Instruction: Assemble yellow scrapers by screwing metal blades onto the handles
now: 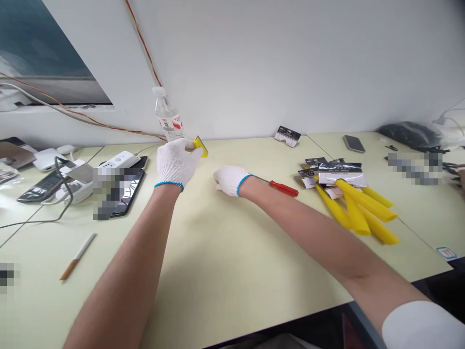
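Note:
My left hand [177,164], in a white knit glove with a blue cuff, is shut on a small yellow plastic piece [200,146] at the far side of the pale yellow table [218,271]. My right hand [230,180], gloved the same way, rests closed on the tabletop. Just beyond its wrist lies a red-handled screwdriver [284,188], its thin shaft pointing toward the glove. To the right sits a pile of long yellow plastic pieces [370,206] with black-and-white card packets [341,172].
A clear plastic bottle [167,115] stands against the wall behind my left hand. Left of it lie a white power strip [116,160], cables and a dark phone [125,194]. A grey phone [354,143] and a dark bag [410,135] are at the far right.

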The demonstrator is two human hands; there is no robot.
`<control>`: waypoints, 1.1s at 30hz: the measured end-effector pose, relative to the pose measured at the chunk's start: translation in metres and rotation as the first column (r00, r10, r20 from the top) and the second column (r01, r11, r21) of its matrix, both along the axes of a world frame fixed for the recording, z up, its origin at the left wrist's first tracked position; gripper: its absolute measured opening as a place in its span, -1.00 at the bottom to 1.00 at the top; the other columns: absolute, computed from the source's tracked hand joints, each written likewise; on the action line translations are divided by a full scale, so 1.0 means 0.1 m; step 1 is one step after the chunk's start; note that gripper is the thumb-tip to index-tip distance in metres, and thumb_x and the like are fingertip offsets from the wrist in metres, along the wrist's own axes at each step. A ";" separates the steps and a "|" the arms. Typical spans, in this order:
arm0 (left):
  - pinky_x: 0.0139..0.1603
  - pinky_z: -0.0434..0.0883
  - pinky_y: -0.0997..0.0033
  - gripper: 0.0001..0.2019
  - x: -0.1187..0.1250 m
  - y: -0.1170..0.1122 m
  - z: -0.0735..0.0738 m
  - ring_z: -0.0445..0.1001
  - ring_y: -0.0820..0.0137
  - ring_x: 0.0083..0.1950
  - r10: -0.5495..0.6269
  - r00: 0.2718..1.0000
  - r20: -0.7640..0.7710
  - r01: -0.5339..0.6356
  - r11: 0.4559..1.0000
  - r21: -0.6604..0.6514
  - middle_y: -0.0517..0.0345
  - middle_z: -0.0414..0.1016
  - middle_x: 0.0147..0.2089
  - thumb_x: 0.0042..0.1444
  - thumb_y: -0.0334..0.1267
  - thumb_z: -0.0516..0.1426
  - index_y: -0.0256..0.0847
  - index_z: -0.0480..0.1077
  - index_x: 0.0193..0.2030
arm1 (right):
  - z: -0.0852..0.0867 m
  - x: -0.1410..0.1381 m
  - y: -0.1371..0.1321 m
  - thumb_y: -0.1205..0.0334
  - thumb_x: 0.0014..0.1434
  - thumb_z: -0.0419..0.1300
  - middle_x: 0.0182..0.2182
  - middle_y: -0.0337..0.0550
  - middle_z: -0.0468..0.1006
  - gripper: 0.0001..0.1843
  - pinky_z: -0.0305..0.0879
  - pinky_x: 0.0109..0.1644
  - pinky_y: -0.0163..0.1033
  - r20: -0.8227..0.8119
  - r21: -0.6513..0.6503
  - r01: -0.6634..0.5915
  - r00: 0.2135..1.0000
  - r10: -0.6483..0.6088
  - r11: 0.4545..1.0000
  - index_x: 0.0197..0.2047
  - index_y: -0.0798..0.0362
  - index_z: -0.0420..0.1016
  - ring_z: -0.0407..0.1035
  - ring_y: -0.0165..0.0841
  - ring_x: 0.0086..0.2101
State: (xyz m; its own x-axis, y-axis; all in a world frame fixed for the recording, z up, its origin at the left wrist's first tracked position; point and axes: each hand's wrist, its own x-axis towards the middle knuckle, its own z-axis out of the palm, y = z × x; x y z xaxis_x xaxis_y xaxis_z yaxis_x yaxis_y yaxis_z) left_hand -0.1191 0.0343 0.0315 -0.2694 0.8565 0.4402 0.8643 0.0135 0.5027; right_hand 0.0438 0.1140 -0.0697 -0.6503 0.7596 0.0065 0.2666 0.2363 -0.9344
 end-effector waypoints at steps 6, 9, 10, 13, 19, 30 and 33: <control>0.09 0.45 0.19 -0.75 0.07 -0.04 0.03 0.59 0.08 -0.03 0.019 0.999 0.031 -0.018 1.000 -0.021 0.08 0.70 -0.14 0.07 -0.08 0.25 -0.10 0.66 -0.17 | 0.39 0.18 -0.26 0.24 0.33 -0.21 -0.49 -0.08 0.46 -0.41 -0.36 -0.41 -0.81 0.344 0.309 -0.011 0.933 -0.101 0.951 -0.67 0.38 0.16 0.42 -0.83 -0.26; 0.04 0.46 0.20 -0.77 0.08 -0.04 0.01 0.60 0.08 -0.07 -0.005 0.998 0.065 0.007 1.000 -0.029 0.07 0.70 -0.18 0.05 -0.09 0.27 -0.11 0.66 -0.20 | 0.55 0.18 -0.37 0.21 0.31 -0.25 -0.45 -0.11 0.48 -0.40 -0.36 -0.42 -0.78 0.384 0.309 -0.048 0.920 -0.079 0.950 -0.60 0.41 0.29 0.36 -0.86 -0.41; 0.02 0.46 0.21 -0.77 0.08 -0.04 0.01 0.60 0.08 -0.08 -0.015 0.997 0.072 0.017 0.999 -0.029 0.06 0.69 -0.19 0.04 -0.09 0.28 -0.11 0.66 -0.21 | 0.59 0.18 -0.40 0.20 0.31 -0.27 -0.45 -0.11 0.48 -0.39 -0.31 -0.42 -0.78 0.392 0.290 -0.046 0.917 -0.075 0.956 -0.58 0.41 0.31 0.35 -0.85 -0.42; -0.06 0.46 0.23 -0.77 0.08 -0.05 0.00 0.59 0.11 -0.14 -0.047 0.993 0.109 0.052 0.998 -0.045 0.07 0.67 -0.25 0.03 -0.06 0.28 -0.12 0.65 -0.26 | 0.66 0.20 -0.46 0.18 0.31 -0.38 -0.44 -0.09 0.49 -0.32 -0.18 -0.40 -0.76 0.414 0.241 0.000 0.905 -0.102 0.971 -0.54 0.40 0.36 0.37 -0.80 -0.41; -0.20 0.41 0.34 -0.77 0.15 -0.10 -0.01 0.53 0.27 -0.26 -0.118 0.963 0.241 0.145 0.984 -0.101 0.13 0.64 -0.29 0.08 -0.09 0.24 -0.16 0.64 -0.27 | 0.71 0.30 -0.45 -0.05 0.39 -0.25 -0.33 -0.12 0.55 -0.30 0.01 -0.38 -0.68 0.276 0.532 0.150 0.900 -0.338 0.834 -0.47 0.31 0.38 0.44 -0.67 -0.28; -0.21 0.39 0.34 -0.65 0.36 -0.12 -0.05 0.55 0.25 -0.20 -0.273 0.918 0.287 0.324 0.935 -0.146 0.13 0.66 -0.23 0.10 0.06 0.26 -0.18 0.66 -0.20 | 0.77 0.34 -0.38 0.22 0.53 -0.27 -0.18 -0.10 0.53 -0.47 0.33 -0.01 -0.47 0.184 0.656 0.249 0.863 -0.471 0.713 -0.35 0.28 0.32 0.40 -0.62 -0.10; -0.22 0.38 0.33 -0.66 0.37 -0.11 -0.07 0.55 0.25 -0.18 -0.291 0.909 0.300 0.344 0.928 -0.144 0.13 0.66 -0.21 0.11 0.04 0.25 -0.17 0.66 -0.18 | 0.76 0.35 -0.37 0.23 0.49 -0.39 -0.19 -0.12 0.54 -0.41 0.30 -0.07 -0.44 0.168 0.647 0.260 0.868 -0.467 0.716 -0.39 0.27 0.29 0.41 -0.61 -0.12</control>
State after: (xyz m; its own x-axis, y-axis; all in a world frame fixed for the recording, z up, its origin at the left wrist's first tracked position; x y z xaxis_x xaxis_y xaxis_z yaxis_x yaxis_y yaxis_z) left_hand -0.0825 0.0229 0.0246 -0.0542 0.9759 0.2113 0.6708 -0.1212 0.7317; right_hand 0.0793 0.0766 0.0064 -0.3695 0.8446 0.3875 0.6878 0.5290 -0.4972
